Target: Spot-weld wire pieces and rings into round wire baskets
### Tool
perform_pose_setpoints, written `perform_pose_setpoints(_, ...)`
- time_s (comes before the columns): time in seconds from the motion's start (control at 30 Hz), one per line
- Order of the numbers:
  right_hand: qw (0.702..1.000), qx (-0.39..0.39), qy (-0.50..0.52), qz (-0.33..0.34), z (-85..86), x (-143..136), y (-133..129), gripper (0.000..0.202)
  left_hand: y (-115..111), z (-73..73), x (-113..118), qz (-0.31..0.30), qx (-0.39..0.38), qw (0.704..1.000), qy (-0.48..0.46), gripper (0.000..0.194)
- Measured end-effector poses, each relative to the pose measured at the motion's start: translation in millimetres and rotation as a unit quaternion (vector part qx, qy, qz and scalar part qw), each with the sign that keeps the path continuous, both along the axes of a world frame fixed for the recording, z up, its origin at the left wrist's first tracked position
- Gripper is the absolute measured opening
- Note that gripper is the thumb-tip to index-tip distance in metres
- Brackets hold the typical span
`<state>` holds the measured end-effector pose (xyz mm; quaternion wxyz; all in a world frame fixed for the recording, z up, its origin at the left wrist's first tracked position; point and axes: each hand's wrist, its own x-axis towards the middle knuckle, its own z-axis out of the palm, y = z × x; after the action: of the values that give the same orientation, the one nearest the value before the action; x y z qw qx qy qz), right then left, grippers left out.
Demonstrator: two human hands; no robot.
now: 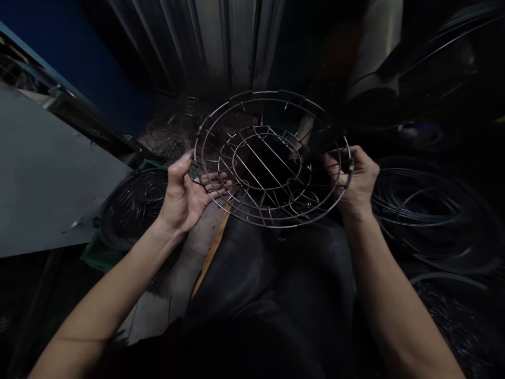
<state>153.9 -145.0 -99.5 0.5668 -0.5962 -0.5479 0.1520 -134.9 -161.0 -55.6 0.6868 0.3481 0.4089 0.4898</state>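
Observation:
A round wire basket (267,188), made of concentric metal rings joined by short wires with parallel bars across its middle, is held up above my lap. At its left edge my left hand (194,195) has the thumb on the rim, with the fingers stretched out below the wires, palm up. Opposite, my right hand (353,176) grips the rim with fingers bent around it. Part of the right fingers is hidden behind the wires and in shadow.
A coil of dark wire (136,202) lies in a green container (94,255) at left, below a grey panel (51,168). More wire coils (418,197) lie at right. Ahead are metal scraps (168,137) on the floor and a ribbed metal sheet (221,37).

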Motion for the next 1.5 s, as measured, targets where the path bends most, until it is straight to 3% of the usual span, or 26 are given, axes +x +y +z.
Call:
perform_pose_setpoints(0.5, 0.997, -0.012, -0.072, 0.003, -0.3, 8.1, -3.9, 0.025, 2.2, 10.1, 5.4, 0.036, -0.005, 0.999, -0.015, 0.057)
perform_pose_setpoints(0.87, 0.985, 0.057, 0.164, 0.021, -29.0, -0.6, 12.7, 0.041, 2.0, 10.1, 6.6, 0.045, -0.004, 0.999, -0.030, 0.055)
perform_pose_setpoints(1.03, 0.988, 0.084, 0.119, 0.051, -32.4, 2.6, 15.8, 0.046, 1.4, 12.0, 10.0, 0.061, -0.008, 0.998, -0.026, 0.048)
perform_pose_setpoints(1.2, 0.994, 0.096, 0.017, 0.054, -29.5, 8.4, 13.8, 0.044, 1.8, 10.3, 9.6, 0.060, -0.017, 0.998, -0.020, 0.056)
perform_pose_setpoints(1.5, 0.994, 0.077, -0.016, 0.079, -17.4, 10.4, 10.4, 0.038, 2.9, 11.1, 9.1, 0.056, -0.034, 0.997, -0.046, 0.059)
